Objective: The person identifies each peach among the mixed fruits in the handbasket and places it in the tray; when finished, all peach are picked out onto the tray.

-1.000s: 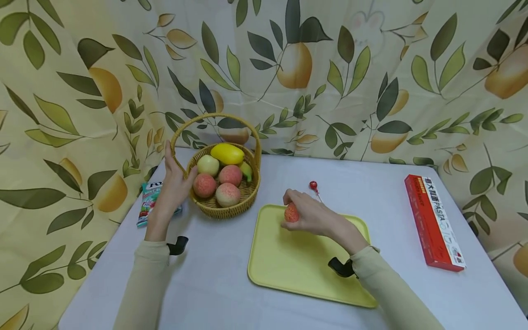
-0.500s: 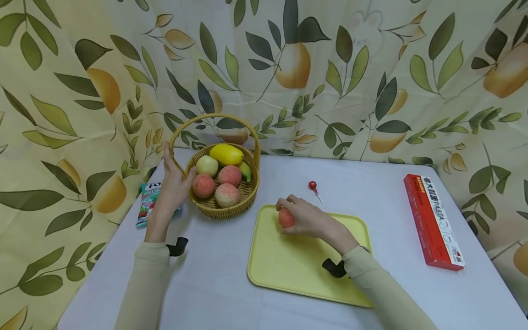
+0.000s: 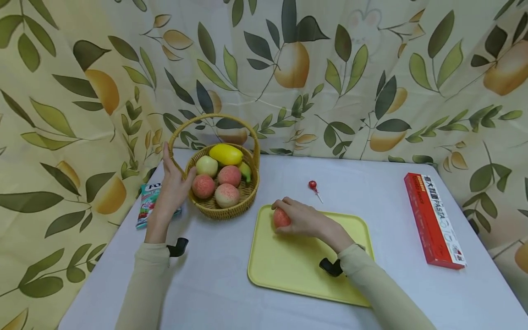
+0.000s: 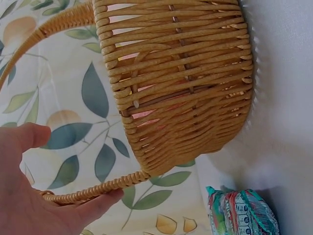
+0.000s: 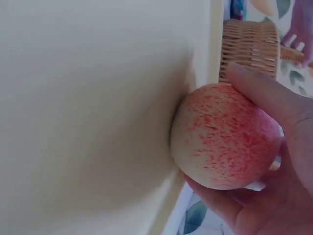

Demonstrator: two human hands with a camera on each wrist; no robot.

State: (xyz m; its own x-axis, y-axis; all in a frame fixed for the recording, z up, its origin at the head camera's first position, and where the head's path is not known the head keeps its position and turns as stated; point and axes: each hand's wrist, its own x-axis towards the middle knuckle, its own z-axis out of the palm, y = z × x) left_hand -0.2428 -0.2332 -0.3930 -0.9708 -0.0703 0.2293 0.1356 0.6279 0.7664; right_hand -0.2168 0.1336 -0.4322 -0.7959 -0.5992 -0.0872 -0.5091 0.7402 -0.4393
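My right hand (image 3: 303, 220) grips a red-speckled peach (image 5: 225, 137), fingers and thumb around its sides. The peach is at the far left part of the yellow tray (image 3: 284, 275) and appears to touch it in the right wrist view. My left hand (image 3: 175, 185) touches the side of the handle (image 4: 105, 186) of a woven basket (image 3: 222, 212), with fingers fairly straight and thumb spread apart. In the basket lie several peaches (image 3: 227, 195), a pale round fruit (image 3: 207, 166), a long yellow fruit (image 3: 226, 154) and a small banana-like fruit (image 3: 245, 171).
A red lollipop (image 3: 313, 185) lies behind the tray. At the right lies a red pasta box (image 3: 433, 220). A teal candy bag (image 3: 148, 201) sits by the left forearm. Leaf-printed cloth (image 3: 264, 68) stands behind the white table (image 3: 214, 279).
My right hand has moved left and slightly down with the peach, toward the tray's far left corner. The left hand and the basket have stayed in place.
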